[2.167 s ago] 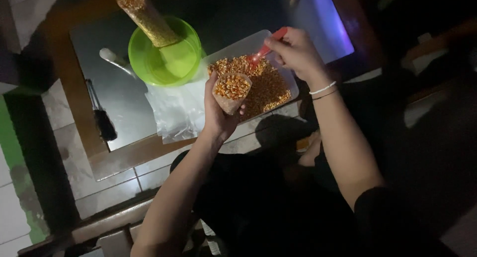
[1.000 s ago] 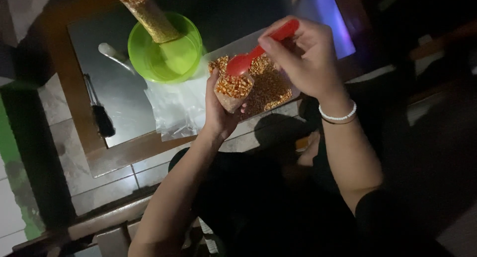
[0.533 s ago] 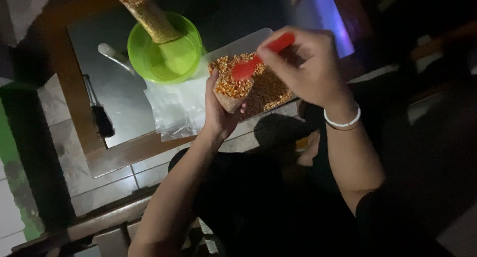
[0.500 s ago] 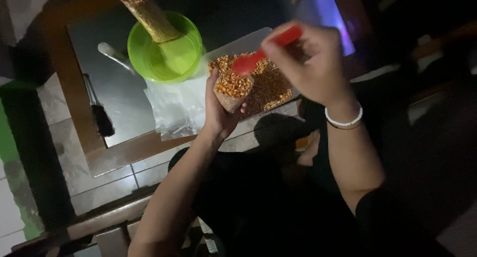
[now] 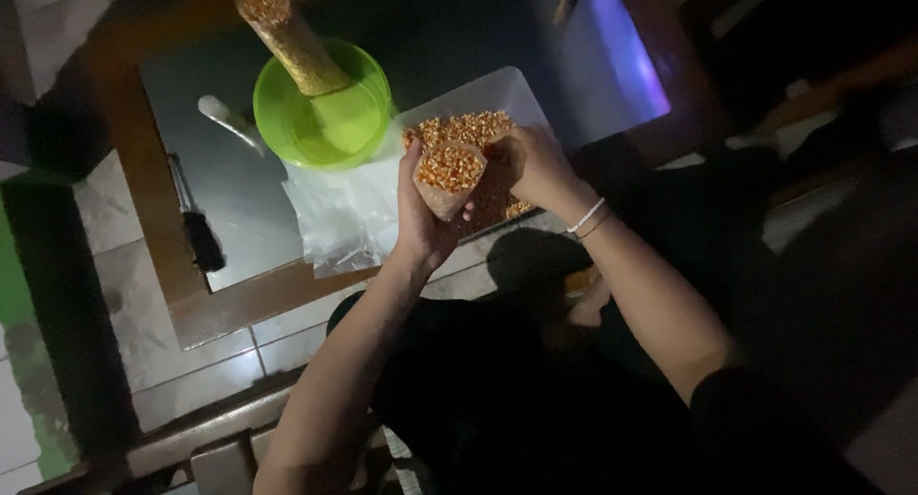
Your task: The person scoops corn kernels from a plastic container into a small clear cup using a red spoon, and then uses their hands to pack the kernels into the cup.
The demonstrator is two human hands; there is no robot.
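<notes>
I look down on a low, glossy dark table [image 5: 239,189] with a wooden edge, standing on a tiled floor [image 5: 124,332] in dim light, and I work from the big things inward. On the table lies a clear tray [image 5: 507,88] spread with yellow corn kernels [image 5: 469,129], with a crumpled sheet of clear plastic [image 5: 339,213] beside it. Behind that sits a bright green bowl [image 5: 320,108] holding a tall, already filled tube-shaped bag of kernels [image 5: 287,36] leaning upright in it; a pale spoon-like utensil [image 5: 225,117] rests just left of the bowl and a dark-handled tool [image 5: 196,232] lies near the table's left edge. The thing in hand is a small clear pouch of kernels [image 5: 448,175], held above the tray's near edge. My left hand [image 5: 421,222] has its grip clenched around the pouch from below, mouth up and heaped nearly full. My right hand [image 5: 531,165] lies at the pouch's rim over the tray, fingers curled; whether it pinches the plastic or holds something small I cannot tell. To do this step well, I judge I should keep the pouch upright and over the tray so strays fall back into the pile, hold the plastic low enough to leave the neck free, and settle the kernels gently rather than squeeze, since the thin film looks likely to slip or split.
</notes>
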